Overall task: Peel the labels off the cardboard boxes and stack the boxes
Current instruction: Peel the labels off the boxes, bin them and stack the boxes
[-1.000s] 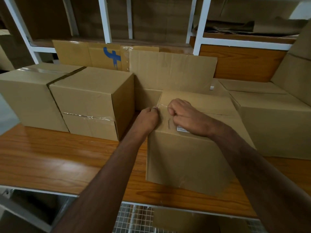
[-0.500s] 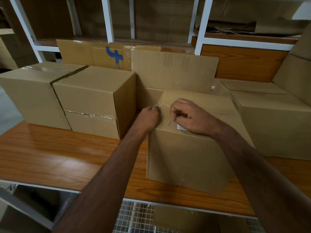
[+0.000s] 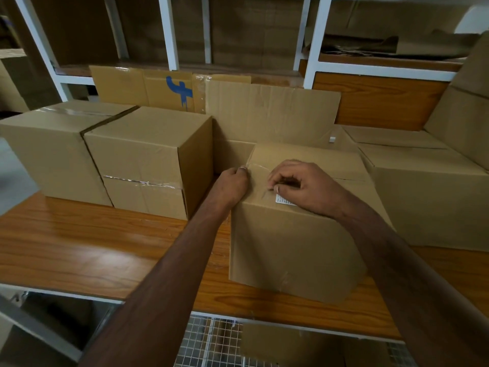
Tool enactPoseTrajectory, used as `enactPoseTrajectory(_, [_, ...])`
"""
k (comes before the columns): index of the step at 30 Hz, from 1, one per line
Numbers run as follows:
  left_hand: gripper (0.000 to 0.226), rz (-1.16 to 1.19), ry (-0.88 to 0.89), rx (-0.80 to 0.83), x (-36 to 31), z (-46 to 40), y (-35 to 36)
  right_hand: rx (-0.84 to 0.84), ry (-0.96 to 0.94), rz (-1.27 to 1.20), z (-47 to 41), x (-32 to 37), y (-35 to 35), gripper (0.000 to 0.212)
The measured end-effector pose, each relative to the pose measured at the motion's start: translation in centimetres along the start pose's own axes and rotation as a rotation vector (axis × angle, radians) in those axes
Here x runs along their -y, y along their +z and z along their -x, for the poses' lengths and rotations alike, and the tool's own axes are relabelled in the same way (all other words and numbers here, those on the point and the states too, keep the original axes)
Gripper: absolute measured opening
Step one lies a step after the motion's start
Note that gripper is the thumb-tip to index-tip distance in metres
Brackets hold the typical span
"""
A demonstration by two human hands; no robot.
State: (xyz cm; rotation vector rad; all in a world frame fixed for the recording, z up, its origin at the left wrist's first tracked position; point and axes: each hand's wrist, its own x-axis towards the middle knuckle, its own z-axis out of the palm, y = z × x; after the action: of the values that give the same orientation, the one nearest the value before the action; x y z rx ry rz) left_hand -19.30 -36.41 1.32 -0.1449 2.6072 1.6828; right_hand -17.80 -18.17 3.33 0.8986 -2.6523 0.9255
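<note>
A closed cardboard box (image 3: 293,250) stands on the wooden table (image 3: 87,247) in front of me. A small white printed label (image 3: 283,200) sticks to its top near the front edge, partly under my right hand. My right hand (image 3: 304,186) lies on the box top with its fingers curled, the fingertips picking at the label's upper left corner. My left hand (image 3: 232,185) grips the box's upper left edge, fingers curled over it. Clear tape runs across the top between the hands.
Two taped boxes (image 3: 143,160) stand side by side on the left. A larger box (image 3: 434,197) fills the right. Flat cardboard sheets (image 3: 270,112) lean against white shelf uprights (image 3: 169,33) behind. A wire mesh shelf (image 3: 211,343) lies below the table edge.
My right hand has slid slightly back toward the label's corner and its fingers have opened a little. The left hand stays on the box edge.
</note>
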Motion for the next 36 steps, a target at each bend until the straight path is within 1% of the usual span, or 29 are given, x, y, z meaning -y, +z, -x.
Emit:
enactPoseTrajectory(5, [0.046, 0.035, -0.001, 0.004, 0.0, 0.1, 0.0, -0.061, -0.03, 0.072, 1.7, 0.2, 0.0, 0.017])
enactPoseTrajectory(10, [0.047, 0.04, -0.009, 0.018, 0.1, 0.1, 0.1, -0.089, 0.031, -0.016, 2.3, 0.3, 0.0, 0.019])
enactPoseTrajectory(15, [0.049, 0.037, -0.026, -0.001, 0.2, 0.1, 0.0, -0.056, 0.046, -0.058, 2.2, 0.4, -0.2, 0.014])
enactPoseTrajectory(17, [0.049, 0.036, -0.032, -0.001, 0.1, 0.1, 0.0, -0.058, 0.053, -0.068, 2.2, 0.5, -0.2, 0.021])
enactPoseTrajectory(20, [0.049, 0.041, -0.027, 0.003, 0.2, 0.1, 0.0, -0.053, 0.075, -0.094, 2.2, 0.7, -0.2, 0.046])
enactPoseTrajectory(21, [0.048, 0.04, -0.024, 0.001, 0.2, 0.1, 0.0, -0.046, 0.081, -0.092, 2.2, 0.6, -0.1, 0.049])
enactPoseTrajectory(22, [0.048, 0.036, -0.02, -0.002, 0.2, 0.1, 0.0, -0.037, 0.085, -0.076, 2.1, 0.5, -0.1, 0.047])
enactPoseTrajectory(26, [0.047, 0.022, -0.015, -0.012, 0.1, 0.0, 0.2, -0.03, 0.041, 0.009, 1.8, 0.3, -0.1, 0.022])
enactPoseTrajectory(29, [0.048, 0.018, -0.018, -0.012, 0.1, 0.0, 0.2, -0.055, -0.005, 0.053, 1.7, 0.2, 0.1, 0.014])
enactPoseTrajectory(32, [0.048, 0.023, -0.016, -0.014, 0.1, 0.1, 0.2, -0.058, -0.011, 0.123, 1.7, 0.1, 0.3, 0.015])
enactPoseTrajectory(34, [0.048, 0.026, -0.023, -0.011, 0.1, 0.1, 0.1, -0.065, 0.022, 0.119, 1.9, 0.4, 0.4, 0.023])
enactPoseTrajectory(36, [0.049, 0.023, -0.023, -0.007, 0.2, 0.1, 0.1, -0.067, 0.093, 0.095, 2.1, 0.7, 0.2, 0.034])
